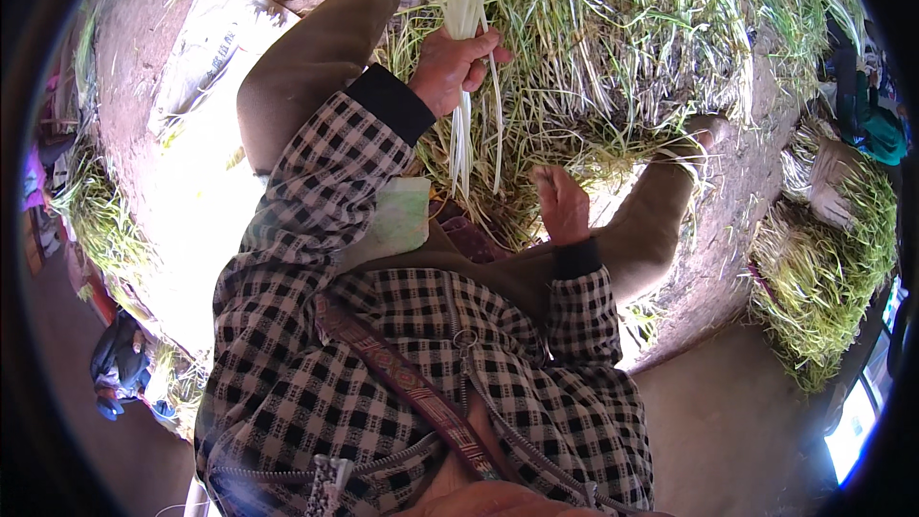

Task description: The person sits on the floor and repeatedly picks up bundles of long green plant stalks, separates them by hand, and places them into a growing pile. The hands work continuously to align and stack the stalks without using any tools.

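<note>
My left hand (458, 70) is closed around a small bunch of pale, thin leafy stalks (463, 3). White ends stick out above the fist and others hang below it, with one or two stalks a little apart. To its right and lower, my right hand (563, 205) is raised near my lap with curled fingers; whether they pinch anything is unclear. Beyond both hands, between my spread legs, lies a broad heap of long green stalks with whitish lower parts (596, 36). A pale green sheet (398, 219) rests by my left sleeve.
A white printed sack (208, 50) lies on the ground beyond my left knee, near a glaring bright patch. At right stands a large bundle of stalks (818, 280). More stalks (108, 222) lie at far left. People sit or crouch at the left edge (122, 359) and upper right (872, 122).
</note>
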`<move>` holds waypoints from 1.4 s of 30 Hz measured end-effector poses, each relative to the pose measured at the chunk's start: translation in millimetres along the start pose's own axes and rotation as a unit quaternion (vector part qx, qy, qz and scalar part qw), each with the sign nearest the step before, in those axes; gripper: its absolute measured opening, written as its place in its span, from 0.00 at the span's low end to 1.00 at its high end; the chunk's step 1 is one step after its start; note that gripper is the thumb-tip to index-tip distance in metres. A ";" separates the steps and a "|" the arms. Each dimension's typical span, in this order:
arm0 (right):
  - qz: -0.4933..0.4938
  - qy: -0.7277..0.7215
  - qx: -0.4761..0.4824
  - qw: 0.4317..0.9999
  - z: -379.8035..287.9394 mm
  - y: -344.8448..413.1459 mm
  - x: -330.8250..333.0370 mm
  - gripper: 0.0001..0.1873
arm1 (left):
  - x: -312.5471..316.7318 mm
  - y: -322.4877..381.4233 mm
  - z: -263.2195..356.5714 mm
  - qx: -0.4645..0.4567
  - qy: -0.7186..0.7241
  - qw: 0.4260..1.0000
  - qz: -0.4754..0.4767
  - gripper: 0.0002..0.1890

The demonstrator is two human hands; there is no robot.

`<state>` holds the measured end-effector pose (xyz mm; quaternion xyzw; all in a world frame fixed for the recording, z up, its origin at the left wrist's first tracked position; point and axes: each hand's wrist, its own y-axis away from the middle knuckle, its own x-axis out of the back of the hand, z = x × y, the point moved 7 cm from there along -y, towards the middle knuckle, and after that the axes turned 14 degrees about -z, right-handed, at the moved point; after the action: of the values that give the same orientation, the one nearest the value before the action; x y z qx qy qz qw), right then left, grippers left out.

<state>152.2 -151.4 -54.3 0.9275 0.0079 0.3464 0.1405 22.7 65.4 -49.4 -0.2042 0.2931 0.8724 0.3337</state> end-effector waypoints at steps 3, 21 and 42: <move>0.021 -0.198 -0.021 0.980 -25.8 -34.5 -7.7 0.12 | -2.4 -1.0 -2.3 0.011 -0.008 1.000 0.006 0.08; 0.038 -0.119 -0.023 0.992 14.5 -50.2 -1.5 0.04 | 16.3 20.1 80.8 -0.146 -0.128 0.977 0.092 0.12; 0.014 0.257 -0.193 0.947 160.6 -202.3 35.3 0.10 | -2.2 6.5 15.5 0.027 0.010 0.998 0.049 0.09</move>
<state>299.3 5.8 -201.3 0.7620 -0.0366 0.5699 0.3053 17.2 70.5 -34.3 -0.1893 0.3299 0.8772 0.2930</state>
